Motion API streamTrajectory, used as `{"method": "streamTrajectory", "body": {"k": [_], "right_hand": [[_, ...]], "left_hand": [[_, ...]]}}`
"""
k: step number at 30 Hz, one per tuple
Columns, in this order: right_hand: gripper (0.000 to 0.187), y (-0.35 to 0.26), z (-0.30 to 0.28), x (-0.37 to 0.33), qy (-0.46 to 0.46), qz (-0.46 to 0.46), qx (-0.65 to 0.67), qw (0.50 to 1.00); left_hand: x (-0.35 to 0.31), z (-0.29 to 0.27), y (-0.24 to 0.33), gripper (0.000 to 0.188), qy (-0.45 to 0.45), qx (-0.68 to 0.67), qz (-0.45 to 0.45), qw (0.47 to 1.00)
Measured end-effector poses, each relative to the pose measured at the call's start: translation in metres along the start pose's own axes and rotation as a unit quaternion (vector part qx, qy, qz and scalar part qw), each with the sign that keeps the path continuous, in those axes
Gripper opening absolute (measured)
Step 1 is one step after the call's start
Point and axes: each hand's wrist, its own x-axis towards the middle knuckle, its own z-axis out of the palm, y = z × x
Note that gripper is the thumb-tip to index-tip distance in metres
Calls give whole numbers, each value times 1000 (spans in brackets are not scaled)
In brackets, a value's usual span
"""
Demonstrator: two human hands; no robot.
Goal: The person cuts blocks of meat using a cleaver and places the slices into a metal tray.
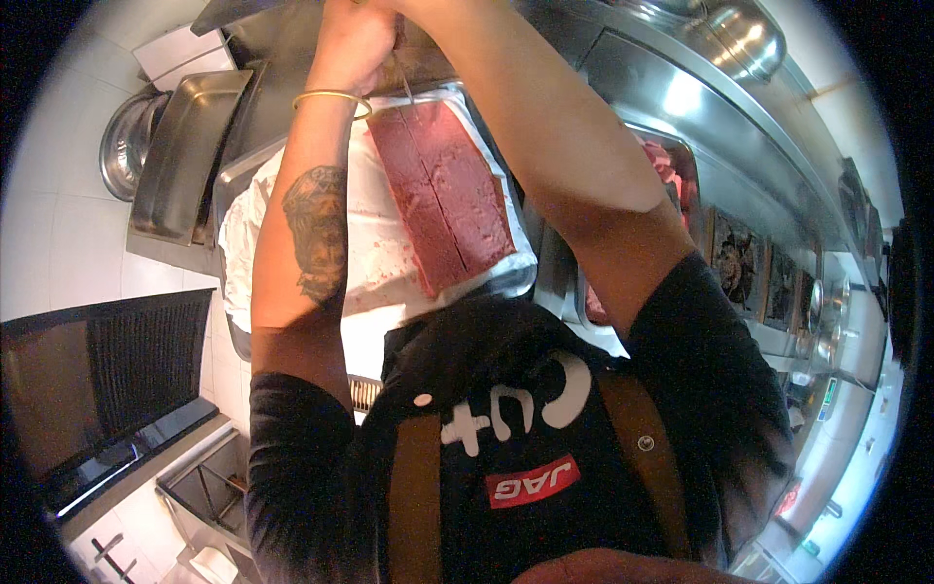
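Observation:
A long slab of red, ground-looking meat [465, 200] lies on white paper [375, 229] that lines a tray on the counter. A narrow lengthwise cut runs down it. At the slab's far end a thin metal blade [404, 83], looking like a knife, comes down from between my hands and meets the edge. My left hand [358, 49], below a gold bangle [331, 94], is curled closed around where the blade emerges. Only a bit of my right hand [394, 4] shows against the top edge, so its fingers and the handle are hidden.
Beyond my right forearm, a tray holds pieces of raw meat [666, 161]. An oblong steel pan [190, 156] and a round metal bowl [122, 146] stand at the left. Shiny metal bowls [744, 44] sit far right, and a dark ridged panel [146, 365] lower left.

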Motion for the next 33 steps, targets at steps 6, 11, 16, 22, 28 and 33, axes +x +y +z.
{"method": "streamTrajectory", "body": {"k": [6, 11, 16, 22, 28, 33], "right_hand": [[58, 38, 18, 0, -7, 96, 73, 993], [58, 68, 32, 1, -14, 148, 83, 986], [60, 71, 38, -4, -24, 163, 45, 985], [62, 62, 34, -2, -34, 164, 40, 985], [61, 62, 28, -3, -38, 169, 7, 985], [63, 67, 34, -4, -37, 163, -1, 986]], "left_hand": [[25, -27, -37, 29, -20, -40, 7, 999], [33, -45, -66, 21, -20, 18, -26, 999], [33, -60, -75, 14, 4, 46, -84, 995], [32, -55, -70, 19, 4, -7, -74, 997], [34, -47, -68, 17, 29, 1, -73, 997], [36, -60, -81, 15, 11, 1, -98, 995]]}}
